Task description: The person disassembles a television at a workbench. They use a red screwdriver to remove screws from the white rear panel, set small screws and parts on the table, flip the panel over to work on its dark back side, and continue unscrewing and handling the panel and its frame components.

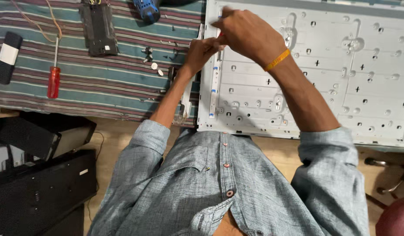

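Head-camera view looking down at a person in a grey-blue shirt leaning over a striped cloth point(101, 94). A large white metal back panel point(324, 74) with many punched holes fills the space from 12 to 3 o'clock. Along its left edge, running from 12 toward 6 o'clock, lies a narrow white strip point(215, 87). The right hand point(245, 32), with an orange wristband, is closed over the strip's upper end, at 12 o'clock; a speck of red shows under its fingers. The left hand point(202, 50) meets it from 9 o'clock, fingers pinched together against the same strip end. At 10 o'clock on the cloth lie small screws point(156, 66), a black board point(98, 28) and a red-handled screwdriver point(54, 78).
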